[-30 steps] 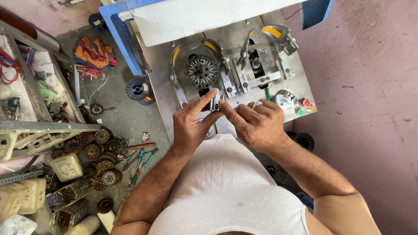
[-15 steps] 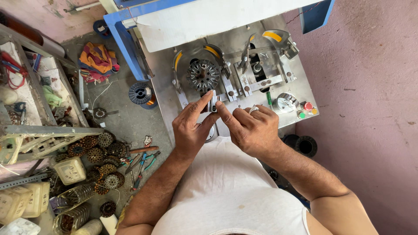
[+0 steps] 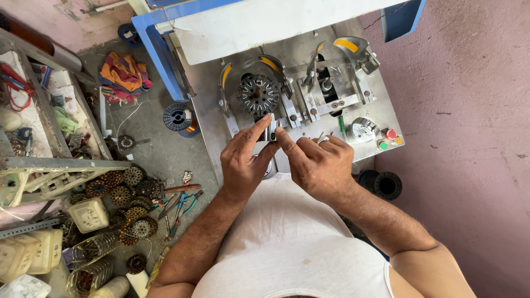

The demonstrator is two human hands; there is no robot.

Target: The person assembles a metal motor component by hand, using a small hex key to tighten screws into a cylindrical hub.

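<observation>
Steel plate forms the top of the table [image 3: 381, 113], a winding machine's deck with a white panel [image 3: 265, 25] and blue frame [image 3: 157, 49] along its far edge. On the left of the deck a round toothed stator core [image 3: 258, 94] sits in its fixture, partly ringed by a curved guard with yellow patches [image 3: 269, 62]; a second clamp fixture [image 3: 337, 83] stands to its right, with a chrome knob [image 3: 361, 128] and red and green buttons [image 3: 387, 138] toward the near right corner.

Both hands meet just below the stator core. The left hand [image 3: 243, 160] has its forefinger stretched out toward the core, thumb tucked beneath, and the right hand [image 3: 320, 163] points its forefinger inward — the two fingertips pinch a small dark part [image 3: 270, 132] between them, touching the fixture's lower edge. What exactly the part is cannot be told.

On the floor to the left lie a heap of wound stators [image 3: 124, 190], a spool of copper wire [image 3: 179, 117], a bundle of coloured cloth [image 3: 124, 74], pliers with green handles [image 3: 185, 207] and, nearer, a pale square container [image 3: 88, 214].
</observation>
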